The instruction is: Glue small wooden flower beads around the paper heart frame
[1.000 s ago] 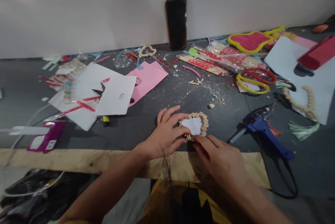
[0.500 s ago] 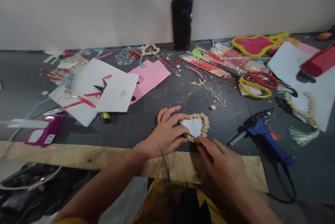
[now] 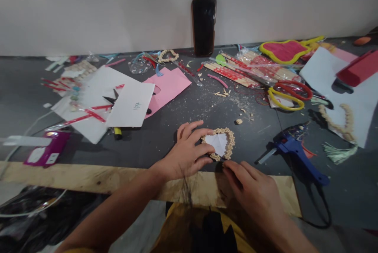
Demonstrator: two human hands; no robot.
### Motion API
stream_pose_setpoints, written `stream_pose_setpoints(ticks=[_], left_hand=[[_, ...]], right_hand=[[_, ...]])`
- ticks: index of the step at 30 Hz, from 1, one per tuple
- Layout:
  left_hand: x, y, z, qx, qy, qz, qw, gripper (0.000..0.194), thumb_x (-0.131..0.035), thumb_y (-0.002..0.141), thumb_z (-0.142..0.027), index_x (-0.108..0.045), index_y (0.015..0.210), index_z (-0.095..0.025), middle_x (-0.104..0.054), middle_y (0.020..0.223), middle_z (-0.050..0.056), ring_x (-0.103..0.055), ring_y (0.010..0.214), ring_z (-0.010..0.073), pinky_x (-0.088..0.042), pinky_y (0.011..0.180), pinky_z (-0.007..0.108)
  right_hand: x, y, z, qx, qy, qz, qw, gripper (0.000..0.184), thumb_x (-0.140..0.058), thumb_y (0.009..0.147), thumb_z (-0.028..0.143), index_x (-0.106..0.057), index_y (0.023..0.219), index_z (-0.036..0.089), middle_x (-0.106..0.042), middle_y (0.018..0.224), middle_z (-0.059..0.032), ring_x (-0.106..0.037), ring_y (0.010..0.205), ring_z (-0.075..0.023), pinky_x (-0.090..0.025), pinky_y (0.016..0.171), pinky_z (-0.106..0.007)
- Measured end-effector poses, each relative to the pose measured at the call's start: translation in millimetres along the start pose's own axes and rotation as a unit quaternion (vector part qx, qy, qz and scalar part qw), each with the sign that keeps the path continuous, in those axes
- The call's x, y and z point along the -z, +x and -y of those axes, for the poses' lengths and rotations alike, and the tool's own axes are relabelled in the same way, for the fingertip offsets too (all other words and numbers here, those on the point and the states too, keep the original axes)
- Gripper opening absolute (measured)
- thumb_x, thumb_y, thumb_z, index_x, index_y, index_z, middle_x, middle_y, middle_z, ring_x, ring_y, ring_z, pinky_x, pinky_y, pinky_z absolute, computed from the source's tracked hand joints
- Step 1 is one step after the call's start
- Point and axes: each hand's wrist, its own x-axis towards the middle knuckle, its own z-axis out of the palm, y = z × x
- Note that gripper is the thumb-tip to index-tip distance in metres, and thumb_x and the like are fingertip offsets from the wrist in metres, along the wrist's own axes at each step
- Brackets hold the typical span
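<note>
A small heart-shaped ornament (image 3: pixel 230 142) lies on the dark table, its border built of pale beige bits around a white paper centre. My left hand (image 3: pixel 189 148) grips its left edge between thumb and fingers, with the other fingers spread above. Just below the heart's bottom point, my right hand (image 3: pixel 251 180) is closed in a pinch, a little apart from the border. Whatever is between those fingertips is too small and shadowed to make out. To the right of that hand lies a blue glue gun (image 3: pixel 295 152) with a clear stick at its end.
Red- and yellow-handled scissors (image 3: pixel 288 95) and packaged sticks (image 3: pixel 236 73) lie behind on the right. A phone (image 3: pixel 203 26) leans on the wall. White papers (image 3: pixel 130 105) and pink card (image 3: pixel 169 87) cover the left. Pale crumbs are scattered behind the heart.
My right hand's fingertips have drawn slightly down and away from the heart's lower border. The left hand keeps its grip on the left edge.
</note>
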Motion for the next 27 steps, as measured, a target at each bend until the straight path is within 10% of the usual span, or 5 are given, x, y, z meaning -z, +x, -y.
stream_pose_setpoints(ticks=[27], left_hand=[[12.3, -5, 1, 0.034, 0.026, -0.014, 0.999, 0.018, -0.064, 0.088, -0.032, -0.068, 0.104, -0.025, -0.060, 0.119, 0.007, -0.035, 0.129, 0.0312, -0.026, 0.108, 0.050]], right_hand=[[-1, -9, -4, -0.031, 0.031, -0.005, 0.999, 0.023, -0.047, 0.097, 0.026, -0.066, 0.108, 0.018, -0.073, 0.082, -0.0035, -0.068, 0.067, -0.0128, -0.048, 0.058, -0.023]])
